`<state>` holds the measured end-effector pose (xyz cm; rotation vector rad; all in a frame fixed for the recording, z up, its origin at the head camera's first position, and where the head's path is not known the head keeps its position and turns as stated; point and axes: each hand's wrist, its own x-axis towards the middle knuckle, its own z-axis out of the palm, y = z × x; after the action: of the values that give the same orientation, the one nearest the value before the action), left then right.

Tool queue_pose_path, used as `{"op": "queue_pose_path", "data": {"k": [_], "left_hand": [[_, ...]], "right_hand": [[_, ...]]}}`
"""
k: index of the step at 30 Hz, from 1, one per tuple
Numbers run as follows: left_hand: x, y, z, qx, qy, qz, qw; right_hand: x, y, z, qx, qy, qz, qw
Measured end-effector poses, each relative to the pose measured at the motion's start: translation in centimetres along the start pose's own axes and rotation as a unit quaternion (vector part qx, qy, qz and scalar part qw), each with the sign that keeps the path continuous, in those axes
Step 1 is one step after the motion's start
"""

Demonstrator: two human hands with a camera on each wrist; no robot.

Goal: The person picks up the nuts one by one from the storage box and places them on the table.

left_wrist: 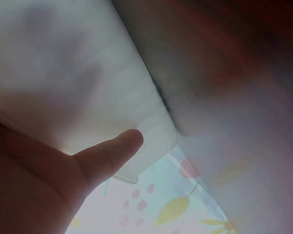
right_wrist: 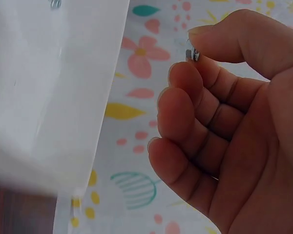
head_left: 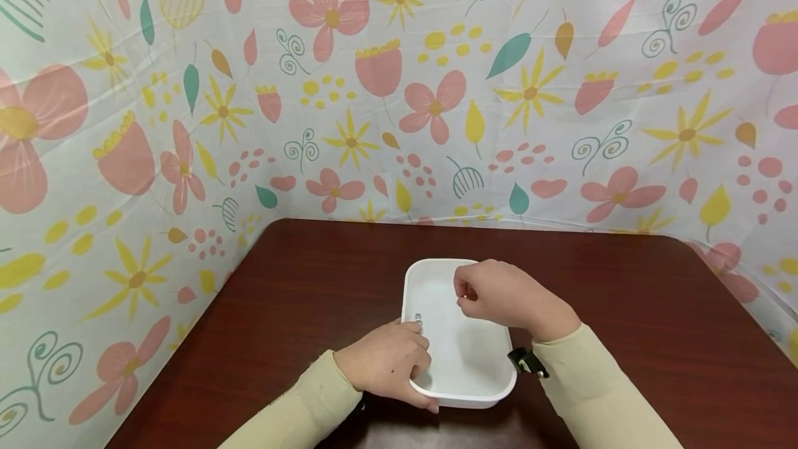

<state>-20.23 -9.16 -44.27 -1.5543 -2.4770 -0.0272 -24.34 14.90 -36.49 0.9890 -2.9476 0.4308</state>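
Note:
A white rectangular tray (head_left: 461, 399) stands before me at the front of the table. My left hand (head_left: 385, 360) grips its near left corner, fingers bent over the rim and thumb along the outer wall (left_wrist: 136, 161). Over the tray's right side is my right hand (head_left: 508, 296), its fingers curled. Between thumb and index fingertip it pinches a small shiny metal piece (right_wrist: 192, 53), nut-like in shape and partly hidden. Small metal pieces (head_left: 418, 319) lie inside the tray along its left wall, just beyond my left fingers.
The dark reddish-brown table (head_left: 299, 283) extends around the tray on every side. A flower-printed cloth (head_left: 386, 123) hangs behind the table and along its left side. A black strap (head_left: 528, 362) sits at my right wrist, close to the tray's right rim.

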Motion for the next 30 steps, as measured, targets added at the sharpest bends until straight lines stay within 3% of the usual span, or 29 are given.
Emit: {"op": "queue_pose_path", "data": {"k": [12, 21, 30], "left_hand": [[-0.2, -0.1, 0.2, 0.001, 0.001, -0.001, 1.0], [-0.1, -0.2, 0.4, 0.0, 0.001, 0.001, 1.0], [-0.1, -0.2, 0.3, -0.005, -0.003, -0.004, 1.0]], "right_hand": [[-2.8, 4.3, -0.6, 0.026, 0.022, 0.053, 0.998], [-4.2, 8.3, 1.4, 0.035, 0.019, 0.094, 0.995], [-4.4, 10.3, 2.9, 0.051, -0.007, 0.127, 0.991]]}}
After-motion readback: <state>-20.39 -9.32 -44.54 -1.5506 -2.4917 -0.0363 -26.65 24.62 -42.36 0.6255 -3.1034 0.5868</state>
